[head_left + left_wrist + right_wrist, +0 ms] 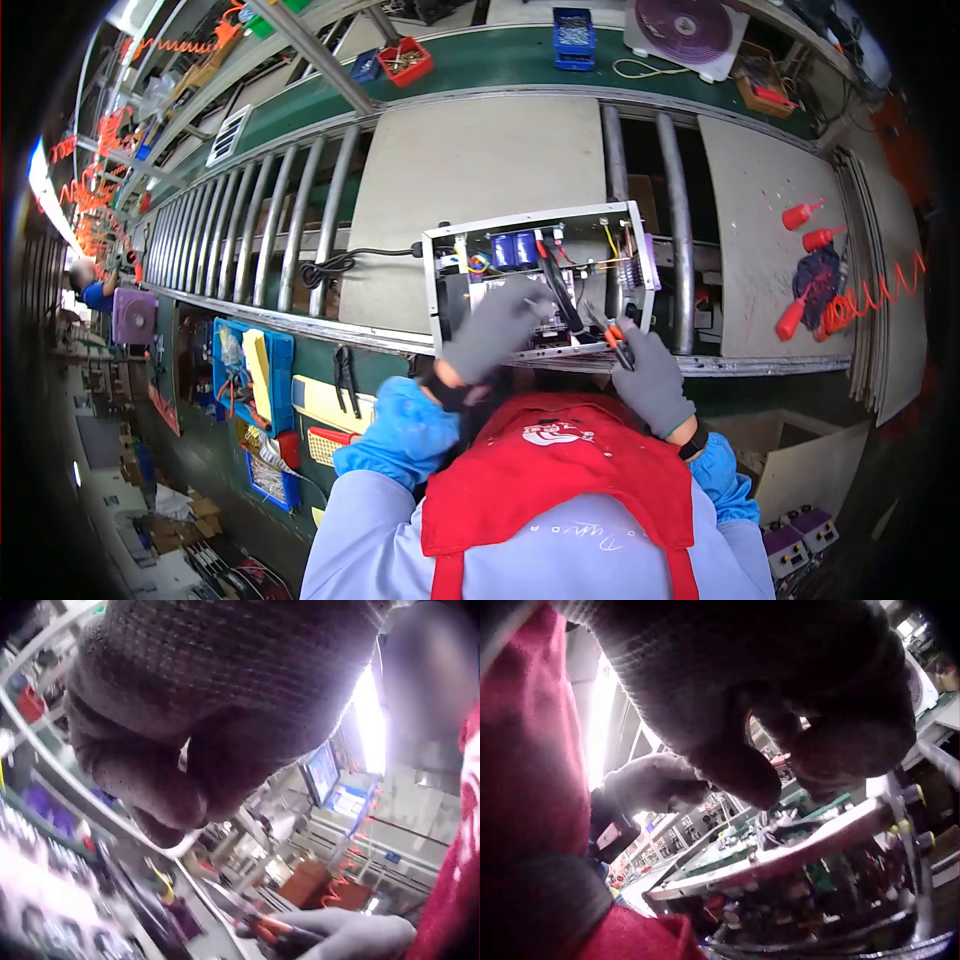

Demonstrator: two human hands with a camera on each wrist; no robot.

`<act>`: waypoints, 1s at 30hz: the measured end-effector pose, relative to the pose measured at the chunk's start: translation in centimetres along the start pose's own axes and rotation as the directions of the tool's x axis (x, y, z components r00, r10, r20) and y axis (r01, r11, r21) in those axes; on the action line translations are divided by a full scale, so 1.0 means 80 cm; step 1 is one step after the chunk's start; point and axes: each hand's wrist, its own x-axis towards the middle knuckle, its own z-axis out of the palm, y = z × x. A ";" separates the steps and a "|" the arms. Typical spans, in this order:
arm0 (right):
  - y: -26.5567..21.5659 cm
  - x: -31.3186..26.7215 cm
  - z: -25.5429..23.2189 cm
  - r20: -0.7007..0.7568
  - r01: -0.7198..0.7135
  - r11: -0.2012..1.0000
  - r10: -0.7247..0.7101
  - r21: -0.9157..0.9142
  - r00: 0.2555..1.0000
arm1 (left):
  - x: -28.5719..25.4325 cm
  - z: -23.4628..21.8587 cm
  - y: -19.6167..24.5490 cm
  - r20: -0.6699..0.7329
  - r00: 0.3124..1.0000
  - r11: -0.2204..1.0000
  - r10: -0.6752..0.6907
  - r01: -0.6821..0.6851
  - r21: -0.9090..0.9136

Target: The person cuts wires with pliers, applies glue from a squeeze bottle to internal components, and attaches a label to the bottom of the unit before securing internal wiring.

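An uncovered metal equipment case (530, 214) lies before me, its wiring, circuit parts and two blue cylinders (513, 250) exposed. My gloved left hand (500, 325) is over its near side, fingers curled toward the thumb; nothing shows between them in the left wrist view. At the near right corner, my gloved right hand (652, 385) grips orange-handled pliers (620, 348), tips pointing into the case. The pliers' metal jaws also show in the left wrist view. A thick black cable bundle (553, 280) runs between the hands. In the right wrist view the glove hides the pliers.
The case sits on a pale board (480, 150) over conveyor rollers (672, 200). A black power cord (330, 266) trails left. Nearer me are a blue bin (284, 390) and black-handled pliers (345, 380). Red bottles (790, 318) lie at right.
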 end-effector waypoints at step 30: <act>-0.164 0.174 0.120 0.128 0.171 0.936 -0.138 -0.307 0.982 | 0.113 -0.170 -0.108 0.263 0.961 0.994 -0.088 0.068 0.084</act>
